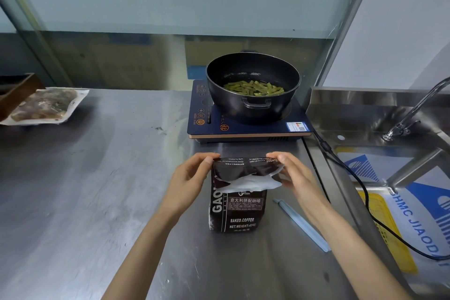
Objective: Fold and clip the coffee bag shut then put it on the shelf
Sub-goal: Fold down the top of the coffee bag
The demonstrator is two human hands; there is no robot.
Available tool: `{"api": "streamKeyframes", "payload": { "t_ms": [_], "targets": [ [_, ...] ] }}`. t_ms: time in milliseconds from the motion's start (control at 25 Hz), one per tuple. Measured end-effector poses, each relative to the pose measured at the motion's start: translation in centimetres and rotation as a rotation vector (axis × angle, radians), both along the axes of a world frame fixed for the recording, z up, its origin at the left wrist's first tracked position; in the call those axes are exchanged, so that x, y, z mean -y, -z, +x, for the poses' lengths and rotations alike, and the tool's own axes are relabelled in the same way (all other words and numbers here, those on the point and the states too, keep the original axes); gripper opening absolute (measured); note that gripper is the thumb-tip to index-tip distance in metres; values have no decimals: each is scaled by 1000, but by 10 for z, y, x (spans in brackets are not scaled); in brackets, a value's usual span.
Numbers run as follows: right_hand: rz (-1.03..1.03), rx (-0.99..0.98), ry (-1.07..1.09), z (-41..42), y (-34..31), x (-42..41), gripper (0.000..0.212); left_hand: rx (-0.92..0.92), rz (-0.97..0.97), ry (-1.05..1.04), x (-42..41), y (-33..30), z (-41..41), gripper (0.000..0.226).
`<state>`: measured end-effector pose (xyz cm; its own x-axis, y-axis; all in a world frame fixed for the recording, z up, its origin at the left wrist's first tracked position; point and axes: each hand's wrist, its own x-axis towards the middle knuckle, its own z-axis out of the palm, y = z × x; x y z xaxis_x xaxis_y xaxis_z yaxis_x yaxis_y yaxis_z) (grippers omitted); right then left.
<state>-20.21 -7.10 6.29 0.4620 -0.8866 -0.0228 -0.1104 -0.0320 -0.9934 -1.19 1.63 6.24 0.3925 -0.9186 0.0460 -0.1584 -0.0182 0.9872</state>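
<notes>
Two hands (pixel 192 178) (pixel 295 178) gripping bag (pixel 237 209) top

You look forward and down from head height, close over the steel counter (pixel 97 190). There is only this one view.

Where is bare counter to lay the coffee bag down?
Left of the coffee bag, the steel counter is bare up to the packaged food. Right is tight: the blue clip and the sink edge. Behind stands the cooktop.
</notes>
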Motion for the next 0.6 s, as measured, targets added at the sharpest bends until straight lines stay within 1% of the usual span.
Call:
{"api": "streamKeyframes", "payload": {
  "t_ms": [80,200,280,400,600],
  "targets": [
    [15,-6,-41,-3,1,1,20,-10,-2,23,-1,-1,0,18],
    [38,10,-57,-5,3,2,27,-26,-14,73,0,-1,-2,18],
    [59,12,-55,-4,5,1,32,-36,-14,100,0,1,-1,21],
    [87,7,-50,-1,11,-1,32,-23,-22,117,-2,3,-1,28],
    [44,-29,-19,2,20,1,30,17,8,98,2,10,-2,36]
  ]
}}
